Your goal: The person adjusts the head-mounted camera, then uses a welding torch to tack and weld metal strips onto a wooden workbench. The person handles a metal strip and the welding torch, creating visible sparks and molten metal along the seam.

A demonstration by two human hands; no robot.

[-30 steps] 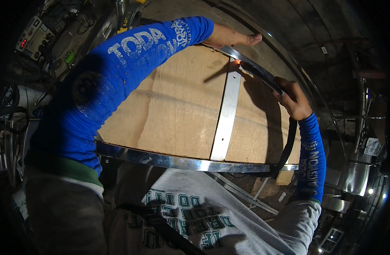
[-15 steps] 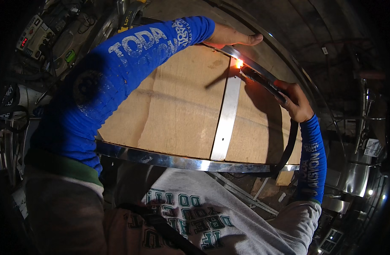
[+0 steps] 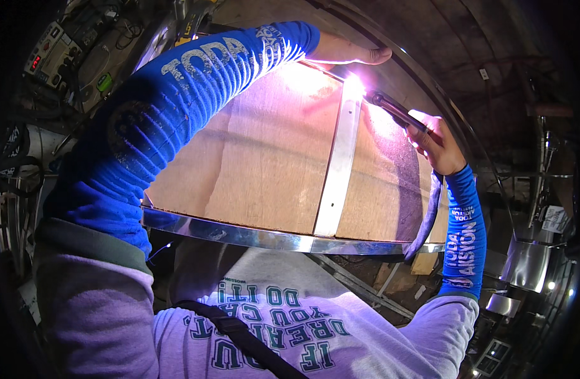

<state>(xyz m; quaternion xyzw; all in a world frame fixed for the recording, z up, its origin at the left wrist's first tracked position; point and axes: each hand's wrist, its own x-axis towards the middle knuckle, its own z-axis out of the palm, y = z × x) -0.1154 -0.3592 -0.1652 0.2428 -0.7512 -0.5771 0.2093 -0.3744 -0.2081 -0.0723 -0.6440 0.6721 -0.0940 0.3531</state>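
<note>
My right hand (image 3: 436, 142) is closed around a black welding torch (image 3: 391, 108), whose tip points up and left. A bright white-violet arc (image 3: 353, 85) burns at the far end of a flat metal strip (image 3: 337, 164), where it meets the far metal rim. That strip lies across a plywood panel (image 3: 271, 151), which has a shiny metal band (image 3: 239, 235) along its near edge. Just left of the arc, my left hand (image 3: 350, 50) rests at the far rim with a digit stretched out to the right; its other fingers are mostly hidden. Nothing shows in it.
The torch's thick cable (image 3: 427, 221) drops from my right hand past the panel's near right edge. A power unit (image 3: 53, 55) with a red display stands at the upper left among cables. Metal bars (image 3: 362, 287) lie below the near edge. A curved metal edge passes beyond my hands.
The small orange glow at the torch tip has become a bright white-violet arc lighting the panel and my sleeves. The torch has tilted slightly; my left hand has hardly moved.
</note>
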